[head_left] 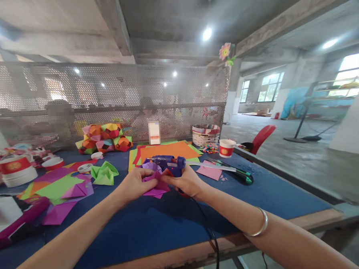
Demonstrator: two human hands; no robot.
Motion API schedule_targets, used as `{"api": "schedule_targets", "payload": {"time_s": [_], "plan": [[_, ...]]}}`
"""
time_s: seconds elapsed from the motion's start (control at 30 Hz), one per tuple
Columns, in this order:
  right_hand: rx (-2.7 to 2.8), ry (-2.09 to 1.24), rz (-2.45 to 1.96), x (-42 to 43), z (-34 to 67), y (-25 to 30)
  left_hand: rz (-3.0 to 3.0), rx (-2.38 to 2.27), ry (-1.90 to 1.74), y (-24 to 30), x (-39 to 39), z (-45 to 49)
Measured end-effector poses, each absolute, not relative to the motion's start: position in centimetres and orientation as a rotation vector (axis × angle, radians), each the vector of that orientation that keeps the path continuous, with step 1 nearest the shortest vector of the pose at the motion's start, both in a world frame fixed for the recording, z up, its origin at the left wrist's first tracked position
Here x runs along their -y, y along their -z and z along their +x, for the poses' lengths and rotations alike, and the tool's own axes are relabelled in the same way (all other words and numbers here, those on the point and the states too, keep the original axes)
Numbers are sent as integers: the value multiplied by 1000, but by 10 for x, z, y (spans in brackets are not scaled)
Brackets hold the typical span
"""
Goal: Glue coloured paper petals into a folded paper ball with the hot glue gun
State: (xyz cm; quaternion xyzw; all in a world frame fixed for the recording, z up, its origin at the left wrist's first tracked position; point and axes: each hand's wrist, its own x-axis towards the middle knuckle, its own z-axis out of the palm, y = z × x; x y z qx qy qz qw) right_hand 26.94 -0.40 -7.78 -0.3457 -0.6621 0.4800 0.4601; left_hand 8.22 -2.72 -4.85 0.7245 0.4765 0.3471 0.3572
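Note:
My left hand (137,185) is closed on a folded pink and purple paper piece (155,184), held just above the blue tabletop (160,228). My right hand (186,181) grips a blue glue gun (169,164), its nozzle pointing left at the paper. The gun's black cord (207,229) trails toward me over the table edge. Both hands meet at the table's middle.
A stack of coloured sheets (165,151) lies behind the hands, a green folded paper shape (104,173) to the left, loose sheets (60,189) further left. Scissors (232,171), a pink sheet (210,172), a paper cup (227,148) and a basket (205,135) sit right. A mesh screen (105,102) backs the table.

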Motion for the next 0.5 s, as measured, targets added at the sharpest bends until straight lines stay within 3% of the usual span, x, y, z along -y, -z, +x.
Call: {"api": "schedule_targets", "payload": {"time_s": [0.5], "plan": [[1674, -1147, -820, 10, 267, 79, 1907, -1272, -876, 53, 24, 81]]}}
